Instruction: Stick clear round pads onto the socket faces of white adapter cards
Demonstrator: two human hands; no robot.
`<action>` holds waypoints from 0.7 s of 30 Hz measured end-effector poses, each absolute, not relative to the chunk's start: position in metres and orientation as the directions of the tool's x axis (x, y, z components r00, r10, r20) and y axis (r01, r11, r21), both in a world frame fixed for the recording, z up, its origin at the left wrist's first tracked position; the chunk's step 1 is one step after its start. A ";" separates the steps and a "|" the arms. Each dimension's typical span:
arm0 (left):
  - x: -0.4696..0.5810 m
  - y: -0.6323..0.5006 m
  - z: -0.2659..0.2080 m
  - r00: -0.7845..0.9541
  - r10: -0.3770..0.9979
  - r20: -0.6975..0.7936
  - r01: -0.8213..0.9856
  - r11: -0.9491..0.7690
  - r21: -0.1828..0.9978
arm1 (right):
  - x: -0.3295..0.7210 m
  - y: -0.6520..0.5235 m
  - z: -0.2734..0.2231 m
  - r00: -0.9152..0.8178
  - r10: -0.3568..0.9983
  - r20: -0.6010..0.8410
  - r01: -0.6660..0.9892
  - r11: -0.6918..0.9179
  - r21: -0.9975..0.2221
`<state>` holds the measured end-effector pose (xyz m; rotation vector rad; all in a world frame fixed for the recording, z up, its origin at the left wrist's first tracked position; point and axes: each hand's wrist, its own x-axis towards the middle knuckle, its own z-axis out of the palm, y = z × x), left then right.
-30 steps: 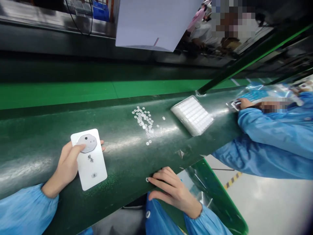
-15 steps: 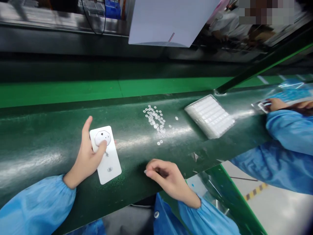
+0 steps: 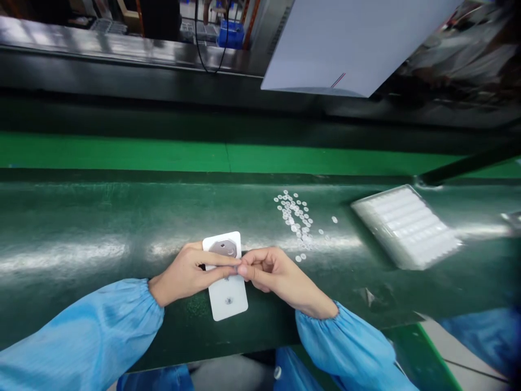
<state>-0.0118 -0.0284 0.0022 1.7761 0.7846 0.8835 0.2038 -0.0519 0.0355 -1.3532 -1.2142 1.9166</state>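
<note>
A white rectangular panel with rounded corners [image 3: 230, 309] lies on the green work surface, with a greyish round area at its far end and small dark marks lower down. Across the panel reaches my left hand [image 3: 191, 274], its thumb and forefinger closed at the panel's right edge. There they meet the pinched fingertips of my right hand [image 3: 274, 271], which comes from the right. Whatever sits between the fingertips is too small and covered to name. Several small, whitish translucent discs [image 3: 295, 217] are scattered beyond my right hand.
To the right lies a clear-wrapped pack of white pieces in rows [image 3: 411, 228]. A scrap of film [image 3: 368, 296] is near the front edge. A large white sheet [image 3: 350, 49] hangs above the far side. Someone's blue sleeve [image 3: 484, 336] shows at lower right.
The view has swung left. My hands, apart before, now meet over the panel. My left thumb has left the round area, which looked white and now looks grey. My right fingertips held something small and whitish.
</note>
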 end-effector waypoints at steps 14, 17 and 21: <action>-0.013 -0.027 0.006 0.459 0.881 0.109 0.149 -0.198 0.969 | 0.198 -0.060 0.032 -0.344 0.870 -0.353 -0.020 -0.382 -0.924; -0.013 -0.027 0.006 0.449 0.886 0.113 0.152 -0.201 0.968 | 0.194 -0.062 0.030 -0.300 0.891 -0.341 -0.007 -0.360 -0.933; -0.012 -0.027 0.007 0.438 0.891 0.122 0.166 -0.214 0.963 | 0.189 -0.064 0.027 -0.269 0.909 -0.317 0.023 -0.323 -0.946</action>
